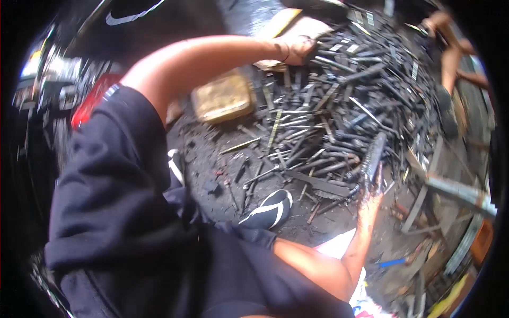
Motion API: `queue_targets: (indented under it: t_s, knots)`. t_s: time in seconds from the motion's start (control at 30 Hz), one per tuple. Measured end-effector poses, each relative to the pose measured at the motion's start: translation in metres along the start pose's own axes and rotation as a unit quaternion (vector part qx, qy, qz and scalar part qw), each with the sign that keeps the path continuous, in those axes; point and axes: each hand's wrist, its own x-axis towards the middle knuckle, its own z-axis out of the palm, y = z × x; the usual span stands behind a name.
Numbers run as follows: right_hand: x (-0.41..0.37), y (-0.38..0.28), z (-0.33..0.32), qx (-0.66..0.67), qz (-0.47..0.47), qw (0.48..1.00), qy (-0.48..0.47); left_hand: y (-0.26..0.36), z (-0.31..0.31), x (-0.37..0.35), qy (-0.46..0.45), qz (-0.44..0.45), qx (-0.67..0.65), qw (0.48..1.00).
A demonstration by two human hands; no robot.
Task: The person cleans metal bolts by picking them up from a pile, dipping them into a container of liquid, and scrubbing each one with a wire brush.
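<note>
My left hand (299, 50) reaches across to the upper edge of a large heap of dark metal scrap (339, 100). Its fingers look curled in and are blurred; what they hold, if anything, I cannot make out. Beside it lies a pale flat piece (313, 26) like cardboard. My right hand (370, 199), smudged dark, is at the lower edge of the heap, closed round the near end of a long, dark metal piece (374, 153) that points away over the scrap.
A yellowish plastic container (224, 96) stands left of the heap. My foot in a black slipper (270, 209) is on the dirt floor. Another person's bare limbs (450, 63) and dark shoe (448, 111) are at the far right. A metal-edged frame (458, 193) and a blue strip (392, 263) lie lower right.
</note>
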Motion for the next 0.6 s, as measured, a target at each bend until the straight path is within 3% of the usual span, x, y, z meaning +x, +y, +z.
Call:
queue_targets:
  t_s: [0.03,0.07,0.1,0.17,0.23,0.27,0.33,0.43,0.5,0.57,0.6]
  knots:
    - [0.008,0.022,-0.008,0.034,0.026,0.998,-0.055,0.000,-0.023,-0.037,-0.001,0.001,-0.014,1.000]
    - [0.006,0.012,0.003,-0.011,-0.010,0.995,-0.095,0.003,-0.050,-0.074,0.002,0.009,-0.027,1.000]
    - [0.003,-0.002,0.014,-0.052,-0.047,0.989,-0.133,0.002,-0.073,-0.110,-0.061,-0.045,-0.130,0.989]
    - [-0.006,-0.032,0.037,-0.128,-0.116,0.965,-0.200,-0.016,-0.085,-0.195,-0.074,-0.103,-0.150,0.980]
    - [-0.015,-0.063,0.070,-0.333,-0.156,0.893,-0.258,-0.033,-0.083,-0.271,-0.074,-0.161,-0.170,0.969]
    - [-0.018,-0.074,0.094,-0.364,-0.146,0.876,-0.281,-0.038,-0.078,-0.298,-0.075,-0.186,-0.181,0.963]
    - [-0.013,-0.076,0.148,-0.387,-0.194,0.858,-0.275,-0.040,-0.063,-0.334,-0.129,-0.262,-0.197,0.936]
    - [-0.010,-0.056,0.241,-0.336,-0.179,0.904,-0.196,-0.046,-0.028,-0.365,-0.157,-0.319,-0.173,0.919]
    - [-0.027,-0.044,0.295,-0.201,-0.005,0.964,-0.175,-0.052,-0.014,-0.373,-0.161,-0.298,-0.171,0.925]
    - [-0.061,-0.042,0.337,-0.171,0.027,0.972,-0.160,-0.056,-0.010,-0.377,-0.178,-0.287,-0.181,0.924]
    - [-0.077,-0.045,0.357,-0.276,-0.102,0.945,-0.141,-0.058,-0.013,-0.375,-0.181,-0.270,-0.179,0.929]
